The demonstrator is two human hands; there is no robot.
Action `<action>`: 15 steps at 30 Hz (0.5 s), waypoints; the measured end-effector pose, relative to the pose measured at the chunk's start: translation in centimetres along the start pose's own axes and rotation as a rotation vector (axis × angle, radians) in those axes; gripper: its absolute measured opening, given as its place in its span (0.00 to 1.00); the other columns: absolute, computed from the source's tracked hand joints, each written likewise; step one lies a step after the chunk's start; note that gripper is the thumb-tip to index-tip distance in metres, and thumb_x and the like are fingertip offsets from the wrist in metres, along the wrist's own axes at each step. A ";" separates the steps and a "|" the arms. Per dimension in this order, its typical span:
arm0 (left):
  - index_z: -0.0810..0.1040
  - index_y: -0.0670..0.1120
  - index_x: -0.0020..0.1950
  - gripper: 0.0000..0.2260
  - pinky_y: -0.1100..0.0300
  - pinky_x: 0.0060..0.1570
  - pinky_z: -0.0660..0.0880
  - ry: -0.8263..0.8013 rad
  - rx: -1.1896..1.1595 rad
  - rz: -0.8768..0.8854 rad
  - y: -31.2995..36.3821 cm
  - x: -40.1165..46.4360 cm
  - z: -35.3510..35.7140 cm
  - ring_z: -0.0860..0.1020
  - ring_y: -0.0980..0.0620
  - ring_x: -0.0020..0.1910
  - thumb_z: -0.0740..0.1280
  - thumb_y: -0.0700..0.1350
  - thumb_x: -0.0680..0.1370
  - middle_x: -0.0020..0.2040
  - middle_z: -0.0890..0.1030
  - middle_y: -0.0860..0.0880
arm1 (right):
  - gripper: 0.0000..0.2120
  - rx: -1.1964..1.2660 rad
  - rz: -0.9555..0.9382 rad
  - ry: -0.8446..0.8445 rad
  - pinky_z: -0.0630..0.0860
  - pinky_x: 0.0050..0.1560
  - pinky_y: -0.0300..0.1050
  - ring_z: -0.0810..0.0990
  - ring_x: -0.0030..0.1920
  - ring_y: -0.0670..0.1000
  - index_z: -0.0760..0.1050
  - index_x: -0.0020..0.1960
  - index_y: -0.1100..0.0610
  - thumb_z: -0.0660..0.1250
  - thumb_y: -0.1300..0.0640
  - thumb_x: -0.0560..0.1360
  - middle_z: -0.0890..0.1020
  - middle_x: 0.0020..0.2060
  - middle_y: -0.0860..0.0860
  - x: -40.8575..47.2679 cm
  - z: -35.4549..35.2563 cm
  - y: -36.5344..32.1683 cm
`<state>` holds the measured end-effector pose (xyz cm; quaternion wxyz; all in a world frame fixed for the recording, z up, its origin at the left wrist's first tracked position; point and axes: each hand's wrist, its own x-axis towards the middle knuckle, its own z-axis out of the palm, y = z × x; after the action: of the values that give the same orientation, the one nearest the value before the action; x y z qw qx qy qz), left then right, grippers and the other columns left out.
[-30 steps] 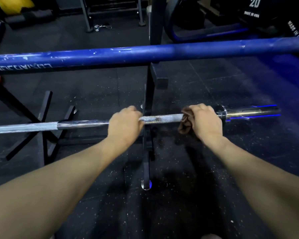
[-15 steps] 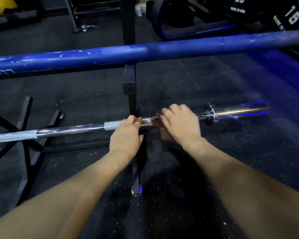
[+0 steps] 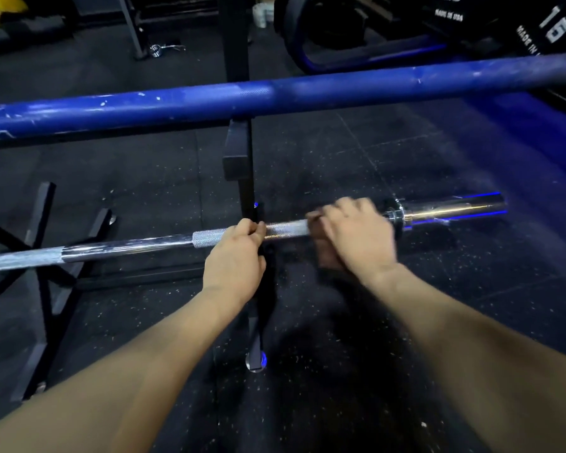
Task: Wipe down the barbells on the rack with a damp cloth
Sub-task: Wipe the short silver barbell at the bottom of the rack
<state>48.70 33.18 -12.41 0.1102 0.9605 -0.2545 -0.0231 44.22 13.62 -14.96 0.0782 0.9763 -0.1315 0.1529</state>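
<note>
Flooring (image 3: 406, 152) of dark speckled rubber lies open around the black rack (image 3: 242, 165). Above the chrome barbell (image 3: 128, 246), a blue bar (image 3: 275, 93) crosses the whole view. The barbell lies across the rack's upright. Left hand (image 3: 234, 256) curls around its knurled part; right hand (image 3: 356, 237), blurred, grips a brown cloth (image 3: 324, 256) on the shaft, now nearer the sleeve (image 3: 451, 207) than half a second ago.

Both hands on chrome barbell (image 3: 128, 248)
</note>
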 end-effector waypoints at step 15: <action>0.62 0.49 0.75 0.25 0.55 0.56 0.72 0.018 0.000 0.000 -0.2 0.0 0.3 0.66 0.51 0.64 0.61 0.42 0.78 0.65 0.67 0.53 | 0.18 0.009 0.070 -0.034 0.72 0.37 0.46 0.77 0.44 0.57 0.79 0.47 0.55 0.54 0.46 0.77 0.78 0.42 0.54 0.8 -0.6 0.3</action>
<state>48.73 33.27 -12.70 0.1127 0.9607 -0.2532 -0.0146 44.72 13.27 -14.15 0.0663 0.9739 -0.1662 0.1396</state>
